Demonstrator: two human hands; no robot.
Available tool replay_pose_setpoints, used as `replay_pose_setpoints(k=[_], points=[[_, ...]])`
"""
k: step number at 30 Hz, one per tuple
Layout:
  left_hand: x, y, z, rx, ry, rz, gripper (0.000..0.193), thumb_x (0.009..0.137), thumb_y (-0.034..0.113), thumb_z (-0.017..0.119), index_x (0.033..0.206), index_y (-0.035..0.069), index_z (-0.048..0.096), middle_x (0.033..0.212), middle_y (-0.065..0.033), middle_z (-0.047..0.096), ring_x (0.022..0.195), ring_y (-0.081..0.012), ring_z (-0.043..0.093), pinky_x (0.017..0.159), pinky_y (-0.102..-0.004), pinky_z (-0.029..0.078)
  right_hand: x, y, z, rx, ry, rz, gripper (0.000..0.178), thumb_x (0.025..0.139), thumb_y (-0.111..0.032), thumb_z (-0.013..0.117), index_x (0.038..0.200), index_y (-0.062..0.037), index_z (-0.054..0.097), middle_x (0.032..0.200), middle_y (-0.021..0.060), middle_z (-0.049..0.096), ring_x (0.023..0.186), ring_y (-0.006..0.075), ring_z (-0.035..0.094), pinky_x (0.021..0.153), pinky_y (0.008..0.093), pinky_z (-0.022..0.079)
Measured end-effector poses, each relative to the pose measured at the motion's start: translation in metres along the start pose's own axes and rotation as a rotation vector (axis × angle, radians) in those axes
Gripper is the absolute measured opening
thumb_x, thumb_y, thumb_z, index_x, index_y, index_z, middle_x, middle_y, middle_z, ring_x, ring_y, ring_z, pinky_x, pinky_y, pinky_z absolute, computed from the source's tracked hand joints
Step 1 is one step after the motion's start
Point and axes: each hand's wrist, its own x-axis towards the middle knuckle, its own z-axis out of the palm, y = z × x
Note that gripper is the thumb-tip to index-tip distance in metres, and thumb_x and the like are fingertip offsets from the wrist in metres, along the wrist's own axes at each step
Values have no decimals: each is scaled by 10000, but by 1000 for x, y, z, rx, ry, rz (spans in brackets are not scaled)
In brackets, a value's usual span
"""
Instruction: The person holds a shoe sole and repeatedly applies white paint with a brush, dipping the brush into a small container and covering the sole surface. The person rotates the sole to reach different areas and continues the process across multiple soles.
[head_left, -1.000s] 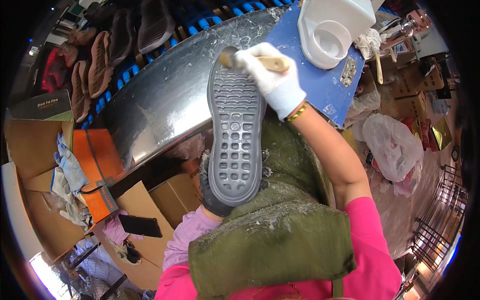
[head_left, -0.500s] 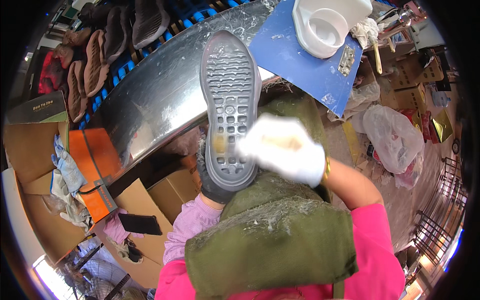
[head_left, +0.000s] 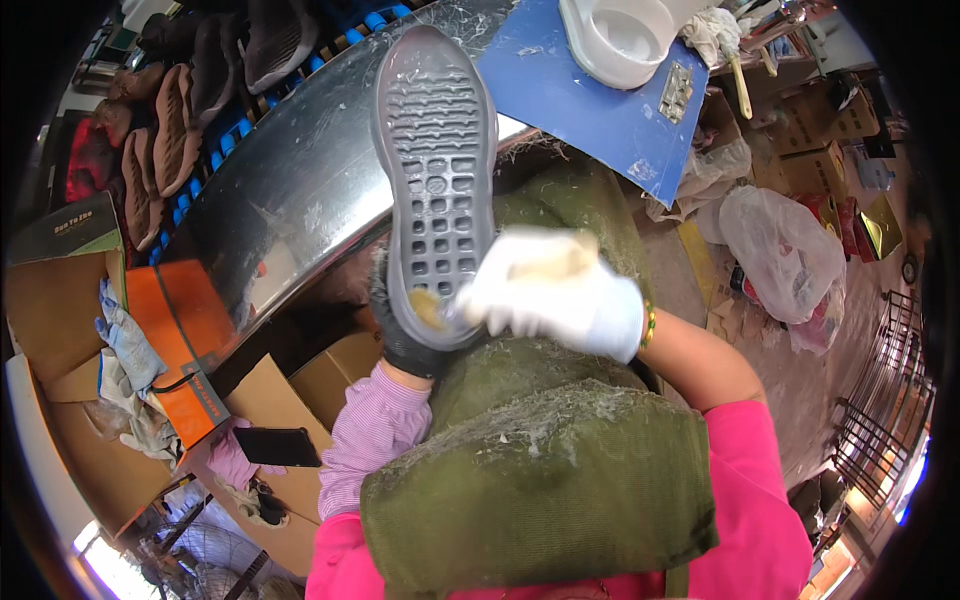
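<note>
Bristles of the brush (head_left: 427, 308) have moved from the shoe sole's (head_left: 437, 165) far end to its rounded near end, so brushing now seems centred there. Closed round the handle, the blurred white-gloved right hand (head_left: 545, 300) keeps its grip; the black-gloved left hand (head_left: 405, 350) clasps the sole from beneath, fingers partly hidden. Grey, glossy and ridged above a square-pocketed grid, the sole lies between bench (head_left: 300, 185) and apron (head_left: 540, 490).
</note>
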Motion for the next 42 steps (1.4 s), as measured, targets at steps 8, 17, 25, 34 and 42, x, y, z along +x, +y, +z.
replay_pose_setpoints(k=[8,17,25,34,42], points=[[-23,26,8,204,61,-51,672,955,368,514,1490,39,275,1464,-182,400,1315,-331,432,1134,-474,327,56,-58,-86,-1195,11,-597,136,887,-221,642,868,-90,671,825,66,656,723,198,633,676,312,528],[47,17,52,242,160,-2,732,890,571,547,1400,57,439,1266,-179,581,1094,-374,595,927,-520,509,64,-38,-194,-1408,655,-469,146,866,-204,705,933,-75,701,827,19,662,712,106,592,666,261,490],[36,-16,71,241,169,-3,623,912,499,570,1370,95,445,1211,-107,582,1089,-282,584,960,-447,482,1,-35,-188,177,567,-57,251,967,-211,558,1085,-1,630,887,47,661,635,62,541,528,170,401],[36,-24,74,187,126,27,617,921,500,544,1376,95,443,1243,-102,572,1083,-282,588,946,-446,489,48,-35,-189,-566,772,-366,201,919,-209,639,992,-32,704,796,36,688,669,50,596,596,191,465],[31,-27,73,189,119,35,606,927,470,550,1380,85,431,1223,-107,575,1077,-285,588,938,-453,488,13,-52,-199,-86,694,-292,255,971,-175,527,1093,30,618,902,58,665,654,55,578,535,168,430]])
